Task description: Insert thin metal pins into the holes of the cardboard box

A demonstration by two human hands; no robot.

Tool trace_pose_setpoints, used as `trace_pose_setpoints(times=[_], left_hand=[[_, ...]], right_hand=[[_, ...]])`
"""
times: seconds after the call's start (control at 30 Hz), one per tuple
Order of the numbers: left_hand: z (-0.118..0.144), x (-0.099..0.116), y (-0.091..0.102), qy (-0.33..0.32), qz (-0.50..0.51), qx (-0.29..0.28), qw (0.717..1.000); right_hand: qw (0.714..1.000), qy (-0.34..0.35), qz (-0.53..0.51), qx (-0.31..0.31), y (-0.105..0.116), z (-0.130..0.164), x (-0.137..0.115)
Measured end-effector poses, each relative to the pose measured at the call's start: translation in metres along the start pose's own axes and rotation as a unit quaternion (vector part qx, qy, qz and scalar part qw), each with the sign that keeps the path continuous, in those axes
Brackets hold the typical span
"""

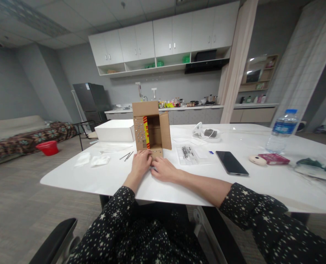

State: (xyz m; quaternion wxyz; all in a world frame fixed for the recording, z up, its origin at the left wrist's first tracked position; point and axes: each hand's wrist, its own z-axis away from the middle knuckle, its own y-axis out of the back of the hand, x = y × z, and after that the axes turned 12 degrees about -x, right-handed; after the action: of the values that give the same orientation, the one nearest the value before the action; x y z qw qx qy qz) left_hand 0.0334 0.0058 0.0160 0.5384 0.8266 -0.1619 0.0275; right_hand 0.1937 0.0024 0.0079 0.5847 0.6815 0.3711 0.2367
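Both hands resting together on white table, left hand and right hand touching front foot of upright brown cardboard box; fingers curling, grip unclear; box standing directly beyond fingertips.

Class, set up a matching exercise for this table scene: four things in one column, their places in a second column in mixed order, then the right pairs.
Things:
1. cardboard box
2. phone
3. water bottle
4. white box

Places:
A. upright near the table's right end
B. lying flat, screen up, right of the hands
C. left of the cardboard box
D. standing open, just beyond both hands

Pairs: 1-D, 2-B, 3-A, 4-C
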Motion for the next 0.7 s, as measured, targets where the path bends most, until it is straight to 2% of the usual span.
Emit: trace_pose_setpoints(times=[0.37,0.7], left_hand=[[0.0032,0.0034,0.0035,-0.024,-0.028,-0.016,0.999],[0.0036,0.0048,0.0046,-0.013,-0.035,-0.025,0.999]], right_hand=[[1.0,-0.001,-0.003,-0.006,0.0036,0.0004,-0.0024],[1.0,0.0,-0.011,-0.001,0.0026,0.0008,-0.0018]])
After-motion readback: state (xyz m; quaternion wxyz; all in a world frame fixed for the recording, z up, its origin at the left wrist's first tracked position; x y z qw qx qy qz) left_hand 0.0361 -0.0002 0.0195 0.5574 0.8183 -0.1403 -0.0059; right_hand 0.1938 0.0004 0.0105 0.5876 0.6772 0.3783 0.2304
